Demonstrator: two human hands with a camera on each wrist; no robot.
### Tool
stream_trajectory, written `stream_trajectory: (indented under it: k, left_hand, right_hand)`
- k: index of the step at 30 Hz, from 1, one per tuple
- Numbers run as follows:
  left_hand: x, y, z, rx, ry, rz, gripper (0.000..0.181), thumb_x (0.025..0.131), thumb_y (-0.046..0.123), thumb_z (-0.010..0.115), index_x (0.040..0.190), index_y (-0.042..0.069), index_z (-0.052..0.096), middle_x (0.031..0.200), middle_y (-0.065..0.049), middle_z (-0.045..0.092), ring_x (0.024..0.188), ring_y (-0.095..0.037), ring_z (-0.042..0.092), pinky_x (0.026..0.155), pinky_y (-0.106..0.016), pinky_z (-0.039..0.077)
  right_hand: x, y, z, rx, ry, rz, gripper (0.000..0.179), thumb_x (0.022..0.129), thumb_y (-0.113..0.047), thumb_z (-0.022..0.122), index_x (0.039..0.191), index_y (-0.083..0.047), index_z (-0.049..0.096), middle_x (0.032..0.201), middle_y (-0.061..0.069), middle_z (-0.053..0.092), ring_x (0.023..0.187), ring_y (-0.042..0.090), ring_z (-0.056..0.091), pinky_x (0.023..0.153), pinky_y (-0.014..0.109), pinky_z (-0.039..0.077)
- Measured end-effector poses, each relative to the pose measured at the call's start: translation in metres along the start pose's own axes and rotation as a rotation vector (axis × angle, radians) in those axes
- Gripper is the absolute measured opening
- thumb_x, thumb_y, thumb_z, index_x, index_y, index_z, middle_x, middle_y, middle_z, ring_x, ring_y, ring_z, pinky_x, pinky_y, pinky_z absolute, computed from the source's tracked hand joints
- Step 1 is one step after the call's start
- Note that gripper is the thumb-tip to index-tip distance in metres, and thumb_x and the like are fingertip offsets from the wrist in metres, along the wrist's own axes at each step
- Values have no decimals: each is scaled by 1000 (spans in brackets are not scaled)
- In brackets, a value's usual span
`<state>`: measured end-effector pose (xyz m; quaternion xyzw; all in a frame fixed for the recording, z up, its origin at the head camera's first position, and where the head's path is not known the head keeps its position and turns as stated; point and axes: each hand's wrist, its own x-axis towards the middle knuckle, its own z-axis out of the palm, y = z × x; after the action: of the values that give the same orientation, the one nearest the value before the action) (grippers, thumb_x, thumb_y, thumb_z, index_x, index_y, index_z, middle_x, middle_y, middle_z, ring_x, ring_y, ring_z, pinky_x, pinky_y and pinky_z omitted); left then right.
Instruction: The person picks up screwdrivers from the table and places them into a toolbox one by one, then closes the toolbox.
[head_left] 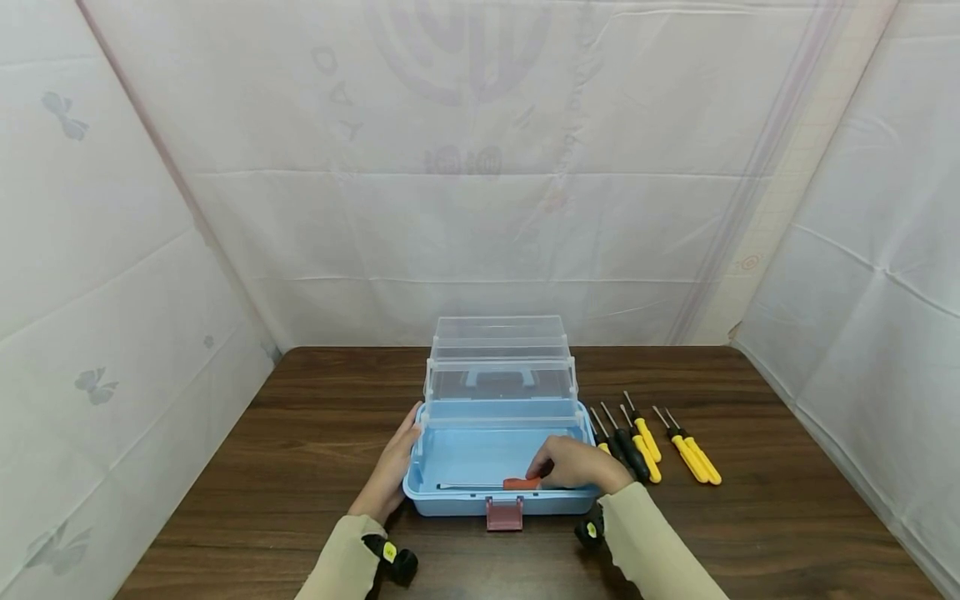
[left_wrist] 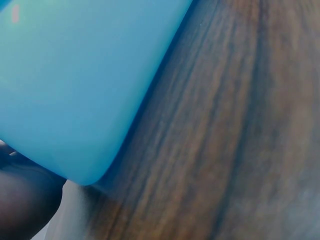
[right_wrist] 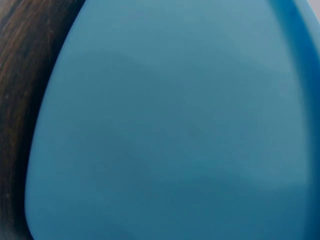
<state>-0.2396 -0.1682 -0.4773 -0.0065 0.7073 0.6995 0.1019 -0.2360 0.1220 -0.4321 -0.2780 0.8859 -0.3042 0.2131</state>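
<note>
A light blue toolbox (head_left: 480,505) stands on the table with its lid raised and clear trays (head_left: 501,379) folded up at the back. My left hand (head_left: 390,471) rests along the toolbox's left side, fingers stretched out against the wall. In the left wrist view, part of that hand shows dark and blurred beside the box corner. Reaching over the front right, my right hand (head_left: 573,464) pinches the orange handle of a screwdriver (head_left: 517,483). The screwdriver lies lengthwise inside the box along the front wall, shank to the left; the handle's right end is hidden by the fingers.
Right of the toolbox lie several screwdrivers with yellow or black handles (head_left: 630,454), shanks pointing away. Farther right is a pair of yellow-handled screwdrivers (head_left: 697,458). A reddish latch (head_left: 504,514) hangs at the box front. White sheeting (head_left: 480,250) surrounds the wooden table (head_left: 300,467).
</note>
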Motion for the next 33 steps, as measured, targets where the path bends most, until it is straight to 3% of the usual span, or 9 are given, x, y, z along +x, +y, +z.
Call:
stream_trajectory:
  k: [23, 33]
  left_hand:
    - [1, -3, -2, -7, -9, 8, 53, 106, 29, 25, 156, 23, 9, 163, -9, 4, 149, -34, 3, 118, -56, 9]
    - [2, -3, -2, -13, -12, 13, 53, 106, 28, 25, 156, 21, 9, 163, -9, 3, 149, -34, 2, 118, -55, 9]
  right_hand:
    - [-3, -2, -1, -10, -3, -21, 14, 87, -3, 66, 96, -7, 76, 86, 0, 72, 67, 7, 55, 61, 25, 48]
    - [-6, -4, -1, 42, 20, -11, 24, 87, -5, 67, 110, 1, 70, 99, 9, 71, 86, 17, 65, 74, 38, 56]
